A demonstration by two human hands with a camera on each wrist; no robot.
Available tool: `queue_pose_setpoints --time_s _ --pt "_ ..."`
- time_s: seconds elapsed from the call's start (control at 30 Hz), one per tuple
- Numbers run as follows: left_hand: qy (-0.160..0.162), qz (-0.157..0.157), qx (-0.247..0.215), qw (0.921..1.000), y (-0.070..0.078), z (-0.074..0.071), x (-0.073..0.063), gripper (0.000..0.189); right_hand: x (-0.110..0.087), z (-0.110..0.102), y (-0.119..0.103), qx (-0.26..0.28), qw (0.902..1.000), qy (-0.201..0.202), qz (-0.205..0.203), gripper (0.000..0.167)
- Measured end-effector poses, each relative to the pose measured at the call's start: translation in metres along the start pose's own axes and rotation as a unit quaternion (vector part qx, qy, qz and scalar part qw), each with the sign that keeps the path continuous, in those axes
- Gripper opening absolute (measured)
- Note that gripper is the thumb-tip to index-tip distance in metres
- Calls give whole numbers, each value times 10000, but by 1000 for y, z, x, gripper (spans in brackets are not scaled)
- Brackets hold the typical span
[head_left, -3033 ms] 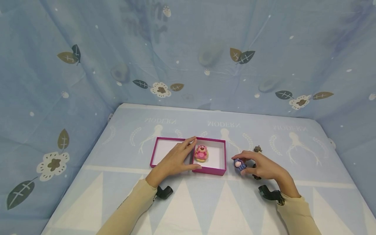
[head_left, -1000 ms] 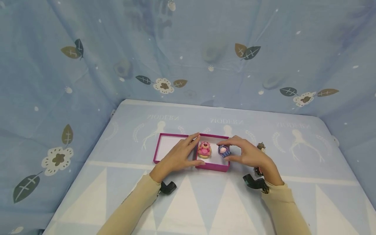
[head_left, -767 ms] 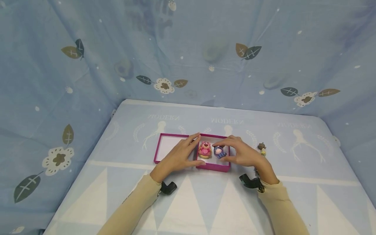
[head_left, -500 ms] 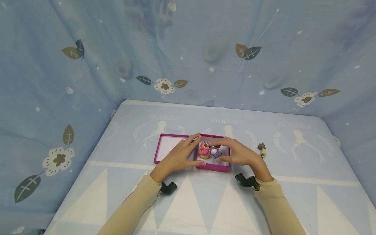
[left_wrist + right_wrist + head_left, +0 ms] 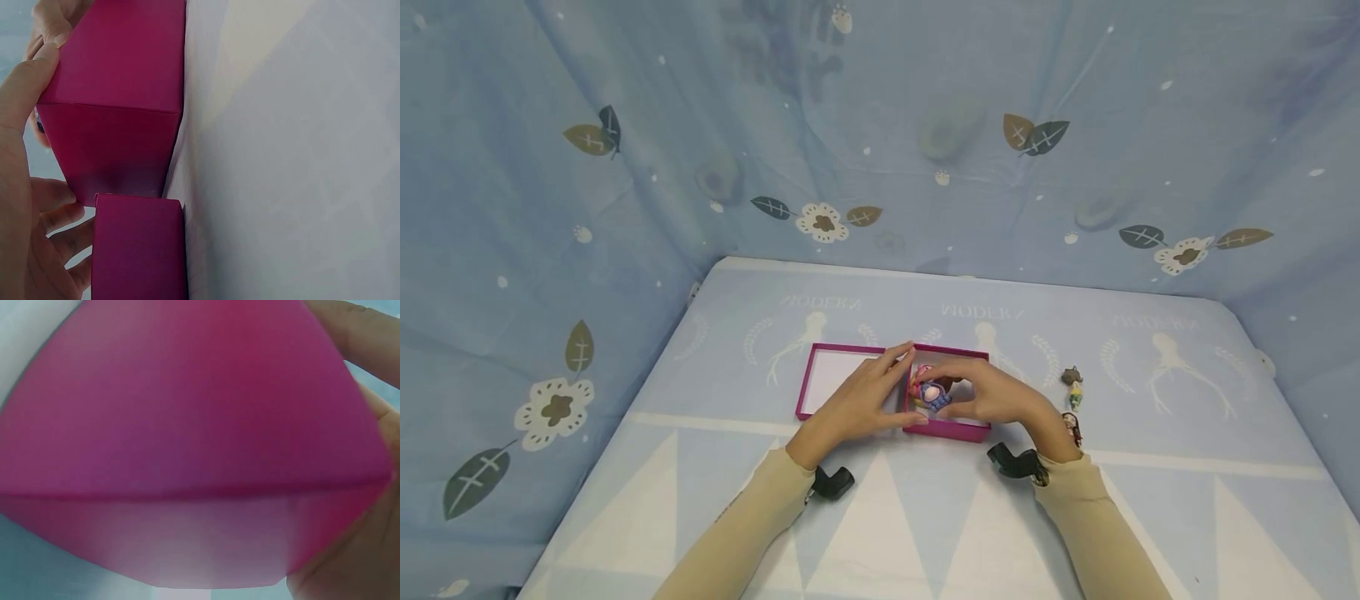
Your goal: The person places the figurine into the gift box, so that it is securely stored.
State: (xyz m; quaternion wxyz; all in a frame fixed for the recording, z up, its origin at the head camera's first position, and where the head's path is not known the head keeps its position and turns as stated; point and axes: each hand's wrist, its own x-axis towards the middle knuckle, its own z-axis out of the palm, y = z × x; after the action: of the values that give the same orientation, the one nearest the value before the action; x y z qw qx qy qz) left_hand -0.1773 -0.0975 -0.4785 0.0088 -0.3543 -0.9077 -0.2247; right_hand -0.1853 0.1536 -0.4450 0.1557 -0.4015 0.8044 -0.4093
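In the head view, a magenta box with a white inside stands open at the middle of the table. My left hand holds its left end, thumb at the front edge and fingertips at the back edge. The left wrist view shows that thumb at a corner of the box. My right hand reaches into the box and pinches a small blue-purple toy figurine. Behind it, a pink bear figurine is partly covered. Box wall fills most of the right wrist view.
A shallow magenta-rimmed tray, like a lid, lies against the box's left side. To the right lie a small brown-and-yellow figurine and a dark-haired figurine, partly behind the right wrist. Blue patterned cloth walls the table.
My right hand has carried the blue figurine from the table on the right into the box, then leftward up against the pink bear. The left hand has stayed on the box.
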Motion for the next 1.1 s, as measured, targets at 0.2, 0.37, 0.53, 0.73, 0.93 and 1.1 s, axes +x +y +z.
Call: queue_pose_setpoints --time_s 0.2,0.37,0.53,0.73,0.93,1.1 --pt "23 10 5 10000 1 2 0 99 0 2 2 -190 9998 -40 -11 50" --pt "75 33 41 10000 1 2 -1 98 1 5 3 -459 9988 -104 129 52" --pt "77 49 77 9999 0 2 -2 98 2 7 -1 -835 9962 -140 223 53" --pt "55 7 109 9999 1 0 -3 99 3 7 -2 -1164 9931 -84 142 52" --pt "60 58 103 9999 0 0 -2 99 4 8 -4 -1391 9901 -39 174 51" --pt "73 89 78 9999 0 0 -1 99 5 10 -2 -1719 9847 46 275 50"
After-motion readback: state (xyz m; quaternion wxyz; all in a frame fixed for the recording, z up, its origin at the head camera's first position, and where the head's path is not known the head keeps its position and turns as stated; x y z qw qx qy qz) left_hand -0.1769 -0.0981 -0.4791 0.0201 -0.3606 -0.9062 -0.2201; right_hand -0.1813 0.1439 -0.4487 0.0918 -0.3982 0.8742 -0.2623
